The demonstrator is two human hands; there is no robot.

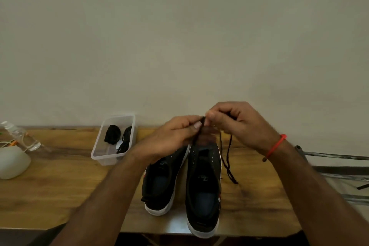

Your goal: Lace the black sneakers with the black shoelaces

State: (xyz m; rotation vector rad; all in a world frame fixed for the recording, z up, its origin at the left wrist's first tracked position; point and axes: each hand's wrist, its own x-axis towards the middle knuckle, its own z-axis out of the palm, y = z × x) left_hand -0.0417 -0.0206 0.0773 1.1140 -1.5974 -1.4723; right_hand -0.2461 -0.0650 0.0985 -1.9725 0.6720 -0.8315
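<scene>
While the two black sneakers stand side by side at the near edge of the wooden table, heels toward you and toes toward the wall, your left hand and right hand meet just above the toes. Each pinches the black shoelace, whose loose lengths hang down the right shoe's outer side to the tabletop, though motion blur hides how it sits between your fingertips. Farther back on the left, a clear plastic tub holds what seem to be more bundled black laces.
</scene>
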